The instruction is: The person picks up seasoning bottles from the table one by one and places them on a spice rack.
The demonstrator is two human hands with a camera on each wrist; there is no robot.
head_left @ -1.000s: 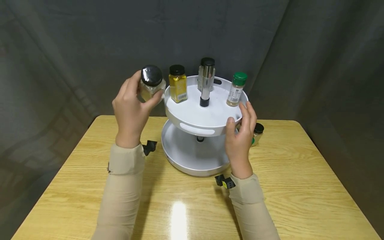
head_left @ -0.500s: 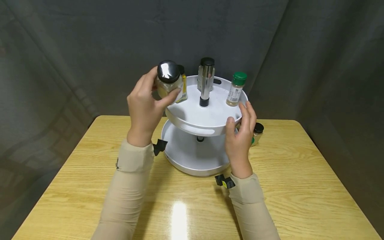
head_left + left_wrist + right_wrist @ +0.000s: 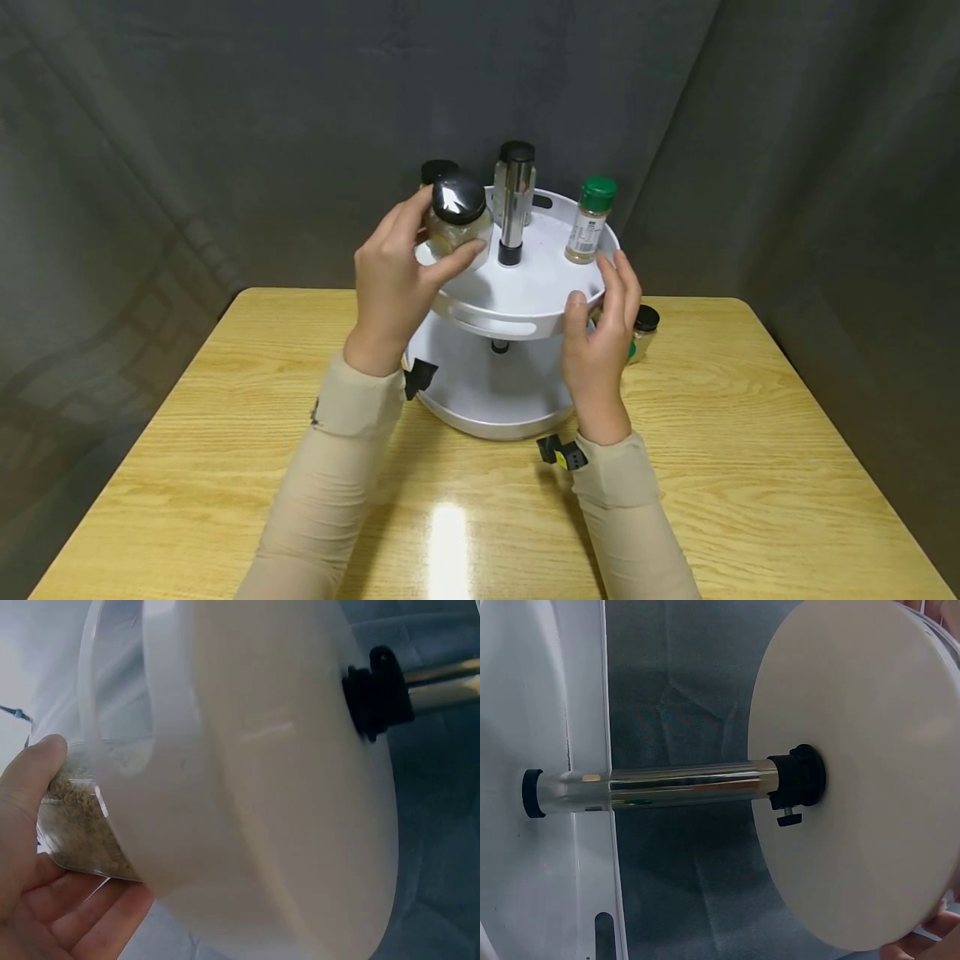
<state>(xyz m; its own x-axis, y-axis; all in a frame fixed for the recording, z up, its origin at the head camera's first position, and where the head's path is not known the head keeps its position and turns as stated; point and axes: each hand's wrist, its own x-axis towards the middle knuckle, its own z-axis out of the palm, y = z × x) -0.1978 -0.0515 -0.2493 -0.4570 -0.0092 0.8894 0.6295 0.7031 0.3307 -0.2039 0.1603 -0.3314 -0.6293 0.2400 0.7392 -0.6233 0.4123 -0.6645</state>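
Observation:
My left hand grips a clear jar with a shiny black lid over the front left part of the white upper tray. In the left wrist view, thumb and fingers lie round the jar, which holds coarse brownish contents and is partly covered by the tray wall. My right hand holds the tray's right rim, thumb in front and fingers along the edge. Near those fingers a green-capped bottle stands on the tray. Whether the held jar touches the tray I cannot tell.
The upper tray sits on a metal post above a white lower tray. Behind the post stands another black-capped jar. A black lid shows behind the held jar. On the table, a black-lidded jar stands right of the trays.
My left hand has carried the jar rightwards from beside the upper tray to over it, lowering it slightly in the last half second. The yellow jar is now mostly hidden. My right hand has stayed put.

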